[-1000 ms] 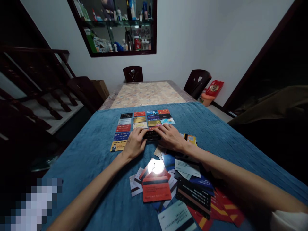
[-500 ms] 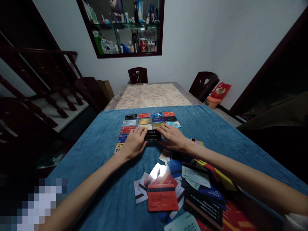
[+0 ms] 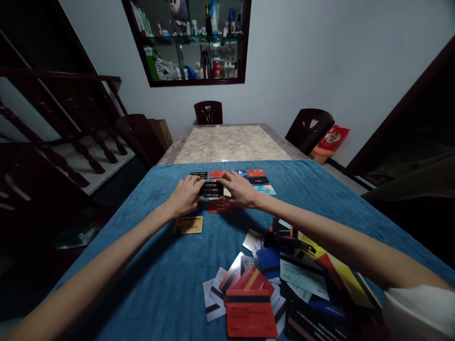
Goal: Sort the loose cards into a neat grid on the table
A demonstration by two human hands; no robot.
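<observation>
A black card (image 3: 211,190) with pale lettering is raised over the rows of laid-out cards. My left hand (image 3: 185,195) has its fingers closed on the card's left edge. On the other edge, the fingers of my right hand (image 3: 239,190) are closed too. Beneath and around them lie a red card (image 3: 219,206), a yellow card (image 3: 189,224), a dark card (image 3: 259,180) and an orange-red card (image 3: 256,173) at the back. Both hands cover parts of the rows. A loose pile of overlapping cards, with a red card (image 3: 250,312) on top in front, lies below my right forearm.
A blue cloth (image 3: 142,265) covers the near part of the table; the patterned tabletop (image 3: 231,142) shows beyond it. Dark wooden chairs (image 3: 208,112) stand around the far part. A glass-shelved cabinet (image 3: 197,85) is set in the wall, and a stair railing (image 3: 71,137) runs at left.
Both hands have carried the black card leftward and farther over the rows. The view has shifted slightly, and more of the yellow card at the near left shows.
</observation>
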